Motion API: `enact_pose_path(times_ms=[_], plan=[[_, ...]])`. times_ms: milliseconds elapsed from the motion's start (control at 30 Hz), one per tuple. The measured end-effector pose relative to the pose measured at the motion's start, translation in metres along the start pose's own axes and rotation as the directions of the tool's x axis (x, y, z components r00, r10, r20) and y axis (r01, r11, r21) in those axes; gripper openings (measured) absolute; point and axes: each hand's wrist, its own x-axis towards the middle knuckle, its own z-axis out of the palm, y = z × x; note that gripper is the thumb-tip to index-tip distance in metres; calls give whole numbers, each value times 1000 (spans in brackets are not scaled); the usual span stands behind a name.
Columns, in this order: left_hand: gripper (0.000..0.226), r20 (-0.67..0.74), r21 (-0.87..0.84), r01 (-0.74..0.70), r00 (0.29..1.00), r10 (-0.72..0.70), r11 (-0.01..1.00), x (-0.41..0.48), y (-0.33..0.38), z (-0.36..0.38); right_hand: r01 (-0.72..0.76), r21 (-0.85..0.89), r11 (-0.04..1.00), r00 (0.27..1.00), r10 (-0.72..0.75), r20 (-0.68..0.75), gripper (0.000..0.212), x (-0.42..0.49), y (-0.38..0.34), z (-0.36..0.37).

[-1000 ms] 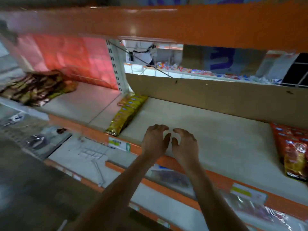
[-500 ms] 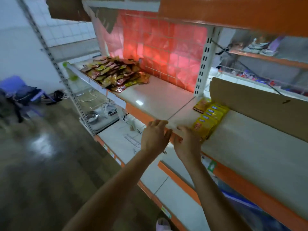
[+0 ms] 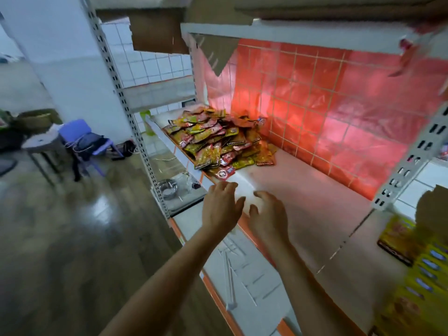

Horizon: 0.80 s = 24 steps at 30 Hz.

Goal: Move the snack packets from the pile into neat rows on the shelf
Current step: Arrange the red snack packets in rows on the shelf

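Head view: both hands over the shelf (image 3: 303, 190) edge.
Left hand (image 3: 221, 206) and right hand (image 3: 268, 218) empty, fingers loosely apart; pile (image 3: 218, 144) at frame centre.

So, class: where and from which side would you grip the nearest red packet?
Pinch the near edge of the red packet, coming from the front: it lies flat at the near corner of the pile, closest to the left hand.

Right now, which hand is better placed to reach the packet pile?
Left, probably: the left hand hovers empty nearest the heap of red and yellow foil snack packets; the right hand sits farther away, also empty.
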Motion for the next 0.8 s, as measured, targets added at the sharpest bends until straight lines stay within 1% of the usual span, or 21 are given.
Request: enact_pose_path(times_ms=[100, 267, 367, 467, 533, 633, 700, 800], plan=[[46, -5, 7, 56, 998, -56, 998, 27, -18, 4, -8, 26, 1000, 999, 7, 32, 34, 30, -7, 18], [34, -47, -15, 125, 991, -125, 992, 70, -45, 1, -7, 53, 999, 998, 3, 71, 31, 70, -20, 46], [36, -55, -43, 194, 979, -196, 980, 99, -63, 0, -21, 84, 996, 998, 16, 61, 28, 95, -36, 62], [39, -17, -25, 225, 974, -226, 974, 126, -78, -2, -50, 93, 994, 998, 47, 33, 26, 120, -56, 78], [45, 25, 39, 244, 969, -245, 969, 142, -87, -4, -80, 81, 994, 996, 77, 33, 25, 136, -66, 91], [56, 106, 128, 248, 959, -262, 960, 160, -99, -3, -158, 6, 987, 986, 158, 61, 26, 153, -76, 110], [60, 127, 139, 235, 959, -252, 962, 167, -105, -3, -208, -40, 977, 976, 210, 63, 26, 160, -82, 119], [65, 147, 113, 210, 963, -226, 971, 172, -112, -6, -304, -11, 953, 952, 304, 32, 23, 167, -85, 129]])
